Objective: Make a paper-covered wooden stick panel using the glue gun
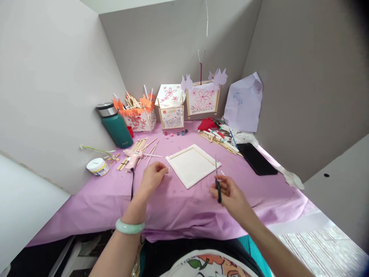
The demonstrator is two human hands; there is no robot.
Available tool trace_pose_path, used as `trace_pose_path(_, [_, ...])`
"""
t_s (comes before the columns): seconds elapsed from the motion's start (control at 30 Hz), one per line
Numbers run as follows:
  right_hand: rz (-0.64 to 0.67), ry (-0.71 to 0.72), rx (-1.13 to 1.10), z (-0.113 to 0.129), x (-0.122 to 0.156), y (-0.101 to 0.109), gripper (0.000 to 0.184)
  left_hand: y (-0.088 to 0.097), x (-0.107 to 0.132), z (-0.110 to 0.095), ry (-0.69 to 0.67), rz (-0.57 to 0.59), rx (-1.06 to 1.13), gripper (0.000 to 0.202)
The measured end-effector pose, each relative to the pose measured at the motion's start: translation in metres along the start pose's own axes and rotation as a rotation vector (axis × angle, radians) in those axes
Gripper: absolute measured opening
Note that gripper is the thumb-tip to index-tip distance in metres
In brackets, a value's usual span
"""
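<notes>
My right hand point(226, 192) grips a pair of scissors point(218, 188) by the black handle, blades pointing up and away from me. A small white strip point(223, 173) lies just beyond its fingers. To the left, my left hand point(154, 176) is closed in a pinch, with a small white bit at its fingertips that is too small to name. Between and beyond my hands lies a square white panel point(190, 165) edged with thin sticks, flat on the cloth. A pink glue gun point(134, 157) rests left of the panel, its black cord running toward me.
Loose wooden sticks point(141, 144) lie by the glue gun. A green bottle point(117, 125) and white jar point(98, 167) stand left. Behind are a decorated stick box point(140, 119), paper lanterns point(173, 117) and small coloured beads point(171, 134). A black phone point(256, 159) lies right, near pens point(220, 139).
</notes>
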State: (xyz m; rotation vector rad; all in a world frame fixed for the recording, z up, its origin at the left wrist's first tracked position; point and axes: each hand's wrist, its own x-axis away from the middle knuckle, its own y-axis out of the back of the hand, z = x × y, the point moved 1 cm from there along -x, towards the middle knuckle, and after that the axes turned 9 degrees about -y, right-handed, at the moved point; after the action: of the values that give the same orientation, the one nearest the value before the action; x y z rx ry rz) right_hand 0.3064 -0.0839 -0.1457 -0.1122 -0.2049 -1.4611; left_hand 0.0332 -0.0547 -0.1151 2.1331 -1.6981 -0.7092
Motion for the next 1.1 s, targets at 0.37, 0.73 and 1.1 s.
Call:
trace_pose_path(0.37, [-0.502,0.022,1.387,0.041,-0.076,0.049,0.031,0.008,0.004,-0.009,-0.125,-0.042,-0.867,0.028])
trace_pose_path(0.73, [-0.309,0.243,1.542,0.062,-0.101,0.045,0.029,-0.041,0.011,-0.032,-0.042,0.041,-0.72,0.026])
trace_pose_path(1.1, [-0.056,0.161,1.21,0.049,-0.086,0.006,0.034,-0.03,0.004,-0.015,0.047,-0.05,-0.244,0.033])
